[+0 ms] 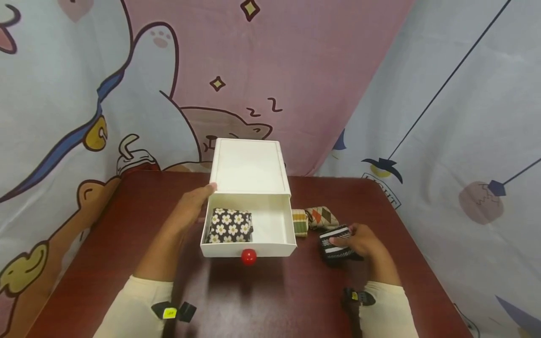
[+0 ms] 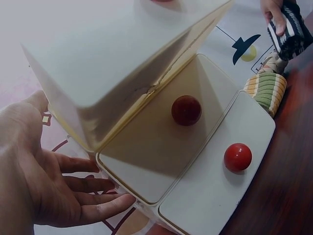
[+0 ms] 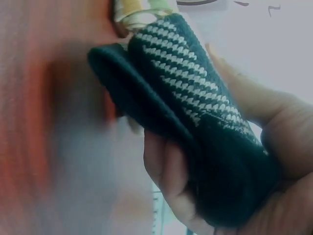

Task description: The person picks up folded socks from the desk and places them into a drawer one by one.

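- Our left forearm (image 1: 158, 256) slants from the lower left of the head view towards the centre, sleeved below.
- Our left hand (image 1: 193, 204) is left of centre; in its wrist view, we see fingers (image 2: 98, 211) reaching rightwards from the left edge, nearly straight.
- Our right forearm (image 1: 385, 270) leans up and left from the lower right, also sleeved below.
- We hold our right hand (image 1: 362, 241) right of centre, fingers (image 3: 172, 171) curled in a grip.
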### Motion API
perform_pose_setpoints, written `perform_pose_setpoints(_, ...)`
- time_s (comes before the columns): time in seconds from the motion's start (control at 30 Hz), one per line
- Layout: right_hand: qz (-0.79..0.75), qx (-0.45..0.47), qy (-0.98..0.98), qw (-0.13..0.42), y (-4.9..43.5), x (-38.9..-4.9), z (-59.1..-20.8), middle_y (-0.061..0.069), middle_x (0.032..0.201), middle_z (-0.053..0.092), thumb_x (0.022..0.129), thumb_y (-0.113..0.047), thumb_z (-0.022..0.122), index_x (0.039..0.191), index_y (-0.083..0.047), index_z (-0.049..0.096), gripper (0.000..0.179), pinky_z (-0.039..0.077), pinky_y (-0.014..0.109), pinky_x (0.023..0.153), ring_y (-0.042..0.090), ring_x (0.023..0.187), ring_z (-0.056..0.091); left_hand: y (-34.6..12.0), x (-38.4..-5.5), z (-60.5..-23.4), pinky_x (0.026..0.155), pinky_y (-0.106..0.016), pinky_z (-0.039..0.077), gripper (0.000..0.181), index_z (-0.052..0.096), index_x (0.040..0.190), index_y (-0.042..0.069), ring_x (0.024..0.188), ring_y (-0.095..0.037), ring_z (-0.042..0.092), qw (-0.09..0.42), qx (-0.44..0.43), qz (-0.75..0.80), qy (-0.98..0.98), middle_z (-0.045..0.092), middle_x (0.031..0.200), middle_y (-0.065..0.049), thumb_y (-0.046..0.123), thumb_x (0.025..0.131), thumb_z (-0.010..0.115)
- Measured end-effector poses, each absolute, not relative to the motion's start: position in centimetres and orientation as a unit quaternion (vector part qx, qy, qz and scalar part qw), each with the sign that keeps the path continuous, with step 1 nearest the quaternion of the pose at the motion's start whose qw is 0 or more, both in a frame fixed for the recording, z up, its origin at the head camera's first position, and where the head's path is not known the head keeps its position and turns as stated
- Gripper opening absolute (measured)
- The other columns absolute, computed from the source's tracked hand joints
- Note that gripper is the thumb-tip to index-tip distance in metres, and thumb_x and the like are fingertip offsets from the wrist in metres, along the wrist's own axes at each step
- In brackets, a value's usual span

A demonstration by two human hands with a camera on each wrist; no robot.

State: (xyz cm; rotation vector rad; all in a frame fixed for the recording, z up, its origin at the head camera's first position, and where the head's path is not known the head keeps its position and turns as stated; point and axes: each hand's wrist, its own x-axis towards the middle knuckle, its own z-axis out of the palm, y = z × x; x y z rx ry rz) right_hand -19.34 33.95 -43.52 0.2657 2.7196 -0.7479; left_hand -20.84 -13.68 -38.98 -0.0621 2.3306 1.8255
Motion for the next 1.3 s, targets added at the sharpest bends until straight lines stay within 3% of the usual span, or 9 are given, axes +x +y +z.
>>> perform_pose_setpoints(0.13,-0.267,0.069,0.949,0.154,33.7,-19.1,-42.3,0.030,0.123,0.065,0.085,-0.049,0.093,0.130,0.012,0.057,0.084,0.060,0.053,0.089,0.040,0.108,0.062,-13.7,-20.9,-39.0,0.087,-0.041,0.070,0.075,0.058,0.152,-0.002,0.102,-0.021,0.078,0.088,-0.021,0.612,0.786,0.071,0.139,-0.030,0.060,0.111,0.048)
perform_pose_setpoints(0.43,-0.299,0.012,0.947,0.120,32.3,-18.1,-39.6,0.032,0.132,0.067,0.085,-0.038,0.094,0.124,0.005,0.058,0.068,0.058,0.060,0.102,0.045,0.121,0.064,-13.7,-20.7,-39.0,0.086,-0.040,0.070,0.077,0.057,0.153,-0.003,0.099,-0.020,0.078,0.088,-0.019,0.619,0.781,0.071,0.138,-0.030,0.061,0.111,0.049)
perform_pose_setpoints(0.67,-0.326,0.013,0.939,0.109,31.0,-17.6,-37.4,0.026,0.122,0.069,0.086,-0.032,0.096,0.124,0.003,0.058,0.064,0.059,0.042,0.085,0.032,0.104,0.064,-13.7,-20.7,-39.0,0.085,-0.039,0.070,0.077,0.057,0.153,-0.003,0.098,-0.019,0.078,0.087,-0.018,0.625,0.776,0.071,0.138,-0.030,0.061,0.111,0.049)
perform_pose_setpoints(0.8,-0.354,0.016,0.929,0.105,30.4,-17.1,-36.3,0.026,0.119,0.072,0.087,-0.025,0.095,0.127,0.005,0.057,0.063,0.063,0.038,0.077,0.027,0.095,0.069,-13.7,-20.7,-39.0,0.088,-0.040,0.070,0.078,0.056,0.154,-0.002,0.103,-0.021,0.078,0.087,-0.016,0.624,0.777,0.070,0.140,-0.030,0.062,0.110,0.049)
perform_pose_setpoints(0.9,-0.385,0.009,0.918,0.100,29.9,-16.9,-35.6,0.021,0.107,0.073,0.087,-0.017,0.093,0.127,0.008,0.055,0.060,0.064,0.035,0.070,0.022,0.083,0.072,-13.7,-20.7,-39.0,0.090,-0.041,0.069,0.078,0.055,0.155,-0.002,0.106,-0.023,0.078,0.088,-0.016,0.625,0.776,0.070,0.141,-0.030,0.062,0.110,0.049)
perform_pose_setpoints(1.03,-0.393,-0.012,0.916,0.085,29.3,-16.7,-34.5,0.017,0.102,0.073,0.088,-0.015,0.093,0.126,0.008,0.055,0.059,0.064,0.033,0.067,0.019,0.080,0.071,-13.7,-20.8,-39.1,0.089,-0.040,0.069,0.077,0.056,0.153,-0.003,0.104,-0.022,0.077,0.086,-0.018,0.625,0.776,0.069,0.140,-0.030,0.060,0.111,0.049)
perform_pose_setpoints(1.3,-0.355,-0.036,0.933,0.053,28.1,-16.3,-32.1,0.020,0.106,0.075,0.087,-0.019,0.094,0.126,0.005,0.058,0.059,0.060,0.032,0.070,0.020,0.085,0.071,-13.6,-20.8,-39.1,0.090,-0.041,0.069,0.075,0.057,0.153,-0.003,0.107,-0.025,0.077,0.086,-0.019,0.617,0.782,0.069,0.141,-0.030,0.059,0.111,0.049)
